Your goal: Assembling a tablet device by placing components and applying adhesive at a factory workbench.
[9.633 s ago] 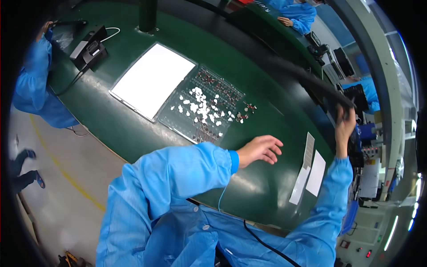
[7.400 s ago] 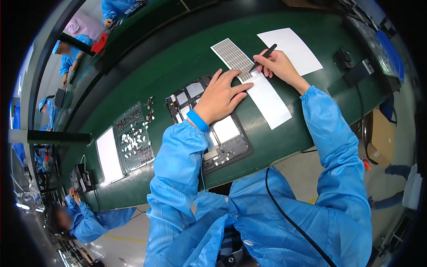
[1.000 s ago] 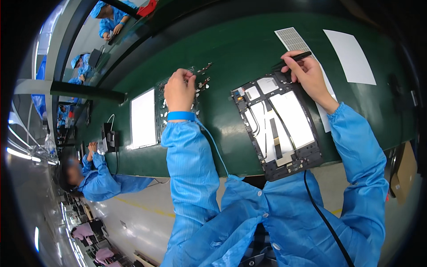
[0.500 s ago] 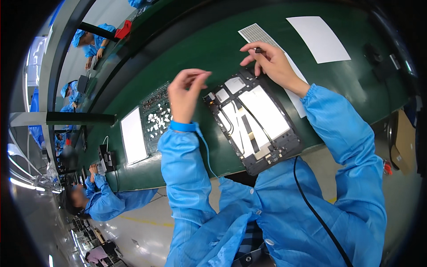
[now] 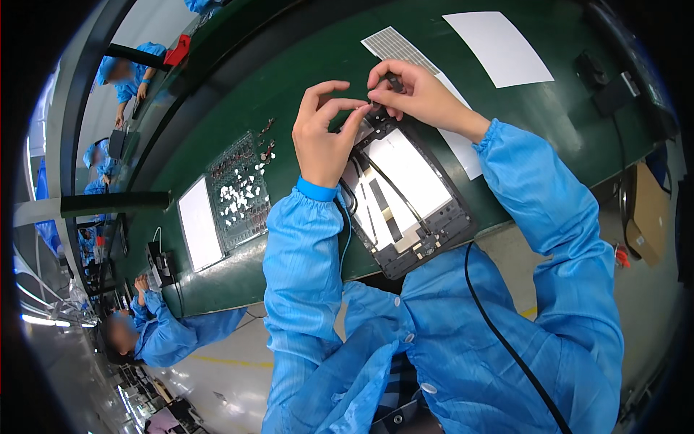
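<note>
An opened tablet point(image 5: 426, 173), its pale battery and thin black cables exposed, lies at the table's near edge, tilted in view. Above its far end my two hands meet at the fingertips. My right hand point(image 5: 426, 100) is closed around a small dark part point(image 5: 395, 82), whose kind I cannot make out. Thumb and forefinger of my left hand point(image 5: 323, 137) are pinched together against the right fingertips; whatever sits between them is too small to name. A blue band circles my left wrist. The hands hide the tablet's far left corner.
Left of the tablet is a clear tray point(image 5: 230, 228) with small white and dark pieces, beside a white sheet point(image 5: 200, 224). A gridded label sheet point(image 5: 401, 49) and white paper point(image 5: 499, 49) lie farther back. Black devices point(image 5: 618, 92) stand at right. A co-worker point(image 5: 170, 336) sits at left.
My left hand has moved right and up to meet the right hand, which has turned its fingers inward. Both now pinch together over the tablet's far end; the whole view has shifted slightly.
</note>
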`<state>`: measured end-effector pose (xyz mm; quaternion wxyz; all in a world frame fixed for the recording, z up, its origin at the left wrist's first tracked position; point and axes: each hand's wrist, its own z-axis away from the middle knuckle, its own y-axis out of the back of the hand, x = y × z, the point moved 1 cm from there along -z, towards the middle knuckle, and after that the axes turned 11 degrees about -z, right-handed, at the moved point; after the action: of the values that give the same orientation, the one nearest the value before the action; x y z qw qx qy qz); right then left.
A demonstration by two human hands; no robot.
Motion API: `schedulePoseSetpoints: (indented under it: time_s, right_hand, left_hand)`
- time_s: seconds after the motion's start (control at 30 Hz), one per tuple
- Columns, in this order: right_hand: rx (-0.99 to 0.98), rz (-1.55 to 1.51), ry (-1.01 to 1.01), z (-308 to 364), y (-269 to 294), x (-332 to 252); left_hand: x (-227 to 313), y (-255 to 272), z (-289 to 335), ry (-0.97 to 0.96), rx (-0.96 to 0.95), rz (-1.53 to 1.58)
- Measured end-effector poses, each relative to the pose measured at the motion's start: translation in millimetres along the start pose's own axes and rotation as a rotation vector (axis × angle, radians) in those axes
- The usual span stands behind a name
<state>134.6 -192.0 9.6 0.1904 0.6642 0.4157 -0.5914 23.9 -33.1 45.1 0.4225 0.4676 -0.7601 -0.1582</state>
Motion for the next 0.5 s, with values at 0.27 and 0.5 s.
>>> schedulePoseSetpoints:
  time_s: [0.27, 0.5]
  right_hand:
    - [0.076, 0.678, 0.188, 2, 8, -5]
    - [-0.191, 0.661, 0.047, 7, 7, 3]
  left_hand:
    - [5, -8, 12, -0.059, -0.107, -0.051]
    - [3, -10, 22, 0.001, -0.239, -0.124]
